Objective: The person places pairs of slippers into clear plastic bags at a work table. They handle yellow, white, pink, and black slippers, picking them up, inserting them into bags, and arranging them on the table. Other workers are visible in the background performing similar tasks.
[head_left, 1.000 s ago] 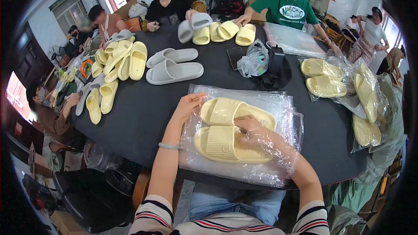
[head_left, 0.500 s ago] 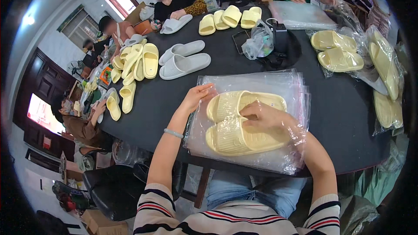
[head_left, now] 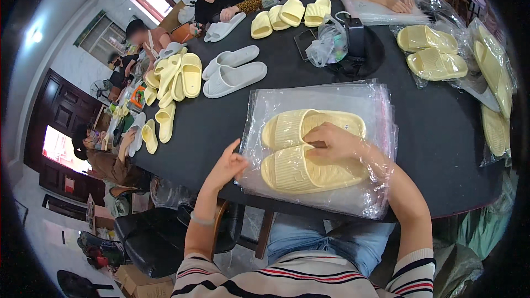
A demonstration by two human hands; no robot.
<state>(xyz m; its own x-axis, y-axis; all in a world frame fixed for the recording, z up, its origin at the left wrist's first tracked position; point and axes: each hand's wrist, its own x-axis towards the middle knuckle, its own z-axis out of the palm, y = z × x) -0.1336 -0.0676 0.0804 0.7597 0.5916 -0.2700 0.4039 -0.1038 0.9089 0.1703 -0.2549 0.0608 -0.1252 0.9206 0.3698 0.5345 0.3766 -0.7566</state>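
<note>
A pair of pale yellow slippers (head_left: 287, 175) lies side by side in a clear plastic bag (head_left: 381, 201), on top of a stack of similar bags. My right hand (head_left: 327, 140) is inside the bag's opening, its fingers closed on the inner edges of both slippers near the straps. At the bag's left edge, my left hand (head_left: 225, 164) is lifted with its index finger stretched out and nothing held in it. Whether its fingertips brush the plastic I cannot tell.
Grey slippers (head_left: 234, 80) and a heap of yellow slippers (head_left: 191, 74) occupy the black table's (head_left: 436, 149) left side. Bagged yellow slippers (head_left: 436, 63) lie at the right. A thin plastic bag (head_left: 326, 49) sits beyond the stack. Several people work around the table.
My left hand has let go of the bag's upper left corner and moved down and left, away from it. My right hand stays on the slippers inside the bag.
</note>
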